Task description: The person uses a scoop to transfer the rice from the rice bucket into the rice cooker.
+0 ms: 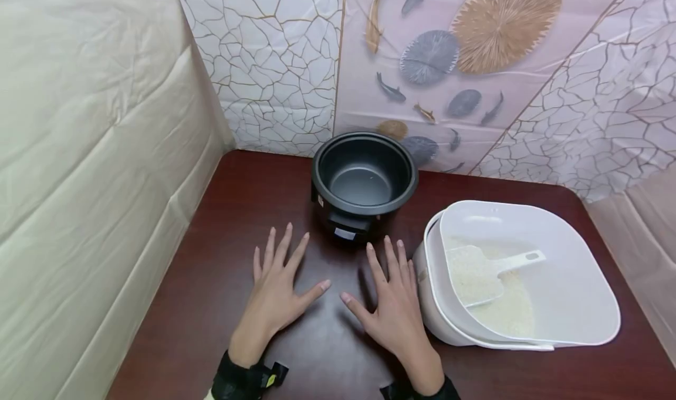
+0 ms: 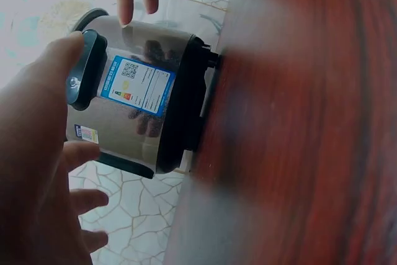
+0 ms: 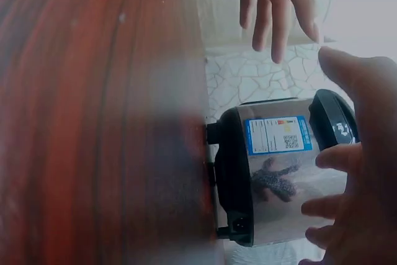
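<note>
Both hands are spread over the table in front of a lidless rice cooker [image 1: 364, 203] with a dark inner pot. My left hand [image 1: 277, 294] has straight, parted fingers pointing toward the cooker's left side and holds nothing. To its right, my right hand [image 1: 393, 309] is likewise spread and holds nothing, its fingers close to the white rice bin [image 1: 570, 282]. A white scoop [image 1: 520, 262] lies in the bin on the rice [image 1: 509, 315]. Each wrist view shows the cooker's shiny side, with a blue-edged label [image 2: 138, 85] on it.
The dark red wooden table [image 1: 185, 306] has a patterned cloth [image 1: 274, 65] hanging behind it. A cream cloth [image 1: 105, 183] hangs along the left edge. The wide bin fills much of the table's right side.
</note>
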`<state>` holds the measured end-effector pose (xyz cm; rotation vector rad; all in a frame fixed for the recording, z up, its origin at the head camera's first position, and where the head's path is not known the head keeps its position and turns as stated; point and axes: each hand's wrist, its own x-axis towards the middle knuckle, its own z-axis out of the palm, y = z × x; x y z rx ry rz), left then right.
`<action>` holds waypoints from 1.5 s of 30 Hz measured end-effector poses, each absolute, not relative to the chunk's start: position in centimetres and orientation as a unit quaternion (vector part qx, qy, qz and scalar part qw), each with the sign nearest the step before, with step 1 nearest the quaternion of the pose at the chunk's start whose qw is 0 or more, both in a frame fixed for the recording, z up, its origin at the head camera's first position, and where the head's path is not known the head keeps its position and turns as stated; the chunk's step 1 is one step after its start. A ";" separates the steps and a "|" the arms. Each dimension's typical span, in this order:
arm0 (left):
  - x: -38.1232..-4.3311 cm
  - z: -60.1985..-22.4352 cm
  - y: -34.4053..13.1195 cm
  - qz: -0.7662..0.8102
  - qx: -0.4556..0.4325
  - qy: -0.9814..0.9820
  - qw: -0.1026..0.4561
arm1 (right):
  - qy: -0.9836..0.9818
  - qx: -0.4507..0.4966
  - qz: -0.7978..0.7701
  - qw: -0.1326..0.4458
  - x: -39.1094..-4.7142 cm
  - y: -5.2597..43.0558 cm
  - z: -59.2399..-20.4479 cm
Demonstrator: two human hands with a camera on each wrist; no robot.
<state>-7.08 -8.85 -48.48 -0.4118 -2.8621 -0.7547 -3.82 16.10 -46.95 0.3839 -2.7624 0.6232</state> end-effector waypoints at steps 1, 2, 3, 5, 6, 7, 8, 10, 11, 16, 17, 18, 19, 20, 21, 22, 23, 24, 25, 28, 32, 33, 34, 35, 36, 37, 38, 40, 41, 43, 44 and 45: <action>-7.0 -48.5 -8.9 -0.251 -0.136 -0.955 0.078 | -0.954 0.140 0.223 0.145 -3.8 16.1 -46.9; -6.9 -48.5 -9.0 -0.252 -0.134 -0.955 0.078 | -0.949 0.148 0.232 0.151 -3.7 16.0 -46.8; -6.8 -48.4 -9.0 -0.253 -0.133 -0.955 0.080 | -0.945 0.155 0.240 0.157 -3.7 16.0 -46.7; -6.9 -48.4 -9.1 -0.256 -0.136 -0.953 0.090 | -0.936 0.169 0.253 0.174 -3.7 16.0 -46.5; -7.1 -48.4 -9.1 -0.258 -0.139 -0.951 0.094 | -0.933 0.174 0.258 0.182 -3.7 16.0 -46.4; -7.3 -48.4 -9.1 -0.260 -0.141 -0.950 0.099 | -0.930 0.176 0.261 0.187 -3.7 16.0 -46.2; -7.5 -48.3 -9.1 -0.262 -0.142 -0.949 0.102 | -0.930 0.177 0.262 0.189 -3.8 16.0 -46.1; -7.8 -48.3 -9.1 -0.266 -0.143 -0.948 0.105 | -0.930 0.179 0.261 0.186 -3.9 15.9 -46.0; -7.9 -48.2 -9.2 -0.268 -0.141 -0.947 0.104 | -0.930 0.181 0.262 0.183 -4.0 15.7 -46.0; -8.0 -47.7 -9.8 -0.278 -0.133 -0.945 0.109 | -0.925 0.196 0.288 0.153 -4.1 14.9 -45.6; -8.0 -47.6 -9.9 -0.280 -0.134 -0.944 0.111 | -0.923 0.199 0.293 0.150 -4.1 14.8 -45.5; -7.9 -47.5 -10.0 -0.282 -0.135 -0.943 0.112 | -0.922 0.200 0.297 0.146 -4.2 14.7 -45.4; -7.9 -47.6 -10.1 -0.283 -0.135 -0.943 0.112 | -0.922 0.201 0.300 0.143 -4.2 14.6 -45.2; -7.8 -47.6 -10.1 -0.285 -0.134 -0.943 0.109 | -0.921 0.202 0.301 0.141 -4.2 14.6 -45.2; -7.7 -47.7 -10.1 -0.286 -0.133 -0.943 0.107 | -0.921 0.203 0.303 0.140 -4.2 14.6 -45.2; -7.7 -47.8 -10.1 -0.286 -0.132 -0.943 0.104 | -0.920 0.203 0.304 0.139 -4.2 14.6 -45.1; -7.7 -47.9 -10.1 -0.285 -0.130 -0.944 0.101 | -0.920 0.203 0.304 0.139 -4.2 14.7 -45.1; -7.7 -48.0 -10.0 -0.283 -0.128 -0.945 0.099 | -0.921 0.201 0.304 0.138 -4.2 14.7 -45.1; -7.7 -48.1 -10.0 -0.282 -0.126 -0.946 0.097 | -0.921 0.200 0.304 0.138 -4.2 14.8 -45.1; -7.8 -48.4 -9.6 -0.277 -0.122 -0.949 0.092 | -0.922 0.199 0.305 0.133 -4.0 15.0 -45.3; -7.5 -48.9 -9.2 -0.272 -0.110 -0.953 0.081 | -0.923 0.200 0.305 0.124 -3.8 15.2 -45.9; -7.5 -49.0 -9.1 -0.270 -0.106 -0.954 0.080 | -0.923 0.199 0.305 0.124 -3.8 15.3 -46.1; -7.4 -49.1 -9.0 -0.268 -0.102 -0.955 0.079 | -0.924 0.198 0.304 0.124 -3.8 15.3 -46.3; -7.4 -49.1 -8.9 -0.266 -0.098 -0.956 0.078 | -0.924 0.196 0.302 0.125 -3.9 15.4 -46.4; -7.3 -49.2 -8.8 -0.265 -0.094 -0.957 0.078 | -0.925 0.195 0.301 0.126 -3.9 15.4 -46.6; -7.3 -49.2 -8.7 -0.263 -0.091 -0.957 0.078 | -0.926 0.194 0.298 0.126 -3.9 15.5 -46.7; -7.2 -49.3 -8.6 -0.262 -0.089 -0.958 0.078 | -0.928 0.193 0.293 0.125 -3.9 15.5 -46.8; -7.1 -49.3 -8.3 -0.261 -0.086 -0.959 0.076 | -0.931 0.195 0.284 0.120 -3.8 15.6 -46.9; -7.1 -49.4 -8.2 -0.258 -0.085 -0.959 0.076 | -0.933 0.195 0.279 0.116 -3.8 15.7 -46.9; -7.0 -49.5 -7.7 -0.253 -0.088 -0.960 0.079 | -0.937 0.194 0.267 0.114 -3.6 15.9 -46.9; -7.0 -49.6 -7.5 -0.251 -0.092 -0.960 0.084 | -0.939 0.193 0.262 0.114 -3.6 16.1 -46.8; -7.0 -49.7 -7.1 -0.249 -0.094 -0.960 0.088 | -0.940 0.191 0.258 0.114 -3.5 16.4 -46.7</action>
